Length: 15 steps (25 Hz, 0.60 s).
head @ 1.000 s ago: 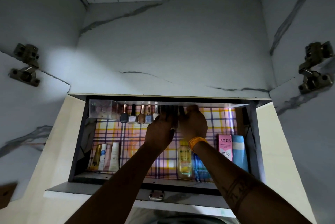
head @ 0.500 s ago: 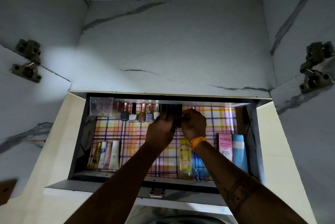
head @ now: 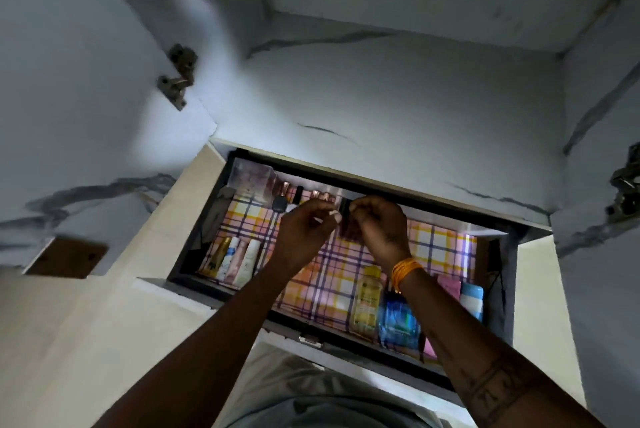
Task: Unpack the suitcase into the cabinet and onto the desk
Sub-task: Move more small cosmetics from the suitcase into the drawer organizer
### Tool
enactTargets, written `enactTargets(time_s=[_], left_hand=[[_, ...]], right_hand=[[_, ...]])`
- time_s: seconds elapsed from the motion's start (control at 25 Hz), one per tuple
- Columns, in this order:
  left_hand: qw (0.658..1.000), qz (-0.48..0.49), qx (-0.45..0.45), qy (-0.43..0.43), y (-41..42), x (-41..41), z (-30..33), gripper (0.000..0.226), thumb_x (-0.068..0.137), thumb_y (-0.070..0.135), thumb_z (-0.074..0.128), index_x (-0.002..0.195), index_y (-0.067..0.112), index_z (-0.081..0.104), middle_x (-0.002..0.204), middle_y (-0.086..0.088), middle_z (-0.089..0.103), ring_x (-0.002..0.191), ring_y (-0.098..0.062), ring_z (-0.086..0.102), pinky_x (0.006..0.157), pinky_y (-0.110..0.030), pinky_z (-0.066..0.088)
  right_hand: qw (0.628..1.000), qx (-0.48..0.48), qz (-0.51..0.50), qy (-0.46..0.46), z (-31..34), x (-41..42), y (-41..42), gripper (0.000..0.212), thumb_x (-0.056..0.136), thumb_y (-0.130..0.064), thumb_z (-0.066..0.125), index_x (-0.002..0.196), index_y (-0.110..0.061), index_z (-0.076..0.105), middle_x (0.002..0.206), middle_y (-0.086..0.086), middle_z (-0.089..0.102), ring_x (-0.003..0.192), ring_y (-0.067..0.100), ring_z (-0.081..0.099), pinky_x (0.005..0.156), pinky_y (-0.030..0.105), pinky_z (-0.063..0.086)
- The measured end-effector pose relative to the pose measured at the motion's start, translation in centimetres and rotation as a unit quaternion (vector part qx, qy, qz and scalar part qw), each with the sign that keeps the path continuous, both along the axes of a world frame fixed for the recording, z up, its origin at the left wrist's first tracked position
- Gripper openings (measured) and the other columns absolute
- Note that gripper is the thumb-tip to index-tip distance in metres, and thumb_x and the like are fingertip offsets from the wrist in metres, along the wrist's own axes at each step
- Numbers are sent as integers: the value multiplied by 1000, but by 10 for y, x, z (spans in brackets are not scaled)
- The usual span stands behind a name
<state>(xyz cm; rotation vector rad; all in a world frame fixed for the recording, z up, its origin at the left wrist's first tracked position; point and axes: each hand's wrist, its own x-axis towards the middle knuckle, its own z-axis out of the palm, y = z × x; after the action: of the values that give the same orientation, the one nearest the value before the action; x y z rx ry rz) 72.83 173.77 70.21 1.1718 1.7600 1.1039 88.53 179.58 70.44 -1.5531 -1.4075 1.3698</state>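
Both hands are raised above the open drawer (head: 504,292) with their fingers curled. The left hand (head: 304,231) has its fingers bent toward the palm and the fingertips almost meet those of the right hand (head: 379,225). Between the two hands there is a small dark object (head: 346,225), upright and narrow, but the picture is blurred there and I cannot tell whether either hand really holds it or only stands beside it. The two forearms come up from the lower edge of the view and converge toward the back part of the drawer. The right wrist carries orange bangles (head: 405,270), and a dark tattoo shows on the right forearm.

The drawer is pulled out from the cabinet (head: 415,108), which has a pale marbled surface, and its bottom is covered with a checked liner (head: 436,247) in pink, yellow and purple. Along the back edge stand some nail polish bottles (head: 287,200), next to a clear plastic box (head: 251,178) in the back left corner. At the front left lie several tubes (head: 233,259) side by side. At the front right lie a yellow bottle (head: 367,301), a blue packet (head: 398,322), a pink box (head: 448,283) and a light blue container (head: 471,299). A metal hinge (head: 178,75) is fixed on the left inner wall of the cabinet.
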Motion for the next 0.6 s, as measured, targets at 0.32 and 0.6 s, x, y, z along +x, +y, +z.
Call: enactTargets(time_s=[0.32,0.6], left_hand=[[956,228,95,-160,-105,-73,116,20,103,26,62,109,11,74,100,-9,77,88,-22,74,75,-37,60],[881,405,199,-140,-326,-129,175,25,105,25,57,113,7,72,104,-17,74,85,-30,71,70,-39,57]], right_hand=[[970,28,171,168,111,-102,-64,19,101,-12,65,94,4,72,88,27,72,74,24,67,64,28,56],[895,17,394,209,166,-208,-246,25,99,-28,62,97,-6,73,88,15,75,77,24,71,70,40,55]])
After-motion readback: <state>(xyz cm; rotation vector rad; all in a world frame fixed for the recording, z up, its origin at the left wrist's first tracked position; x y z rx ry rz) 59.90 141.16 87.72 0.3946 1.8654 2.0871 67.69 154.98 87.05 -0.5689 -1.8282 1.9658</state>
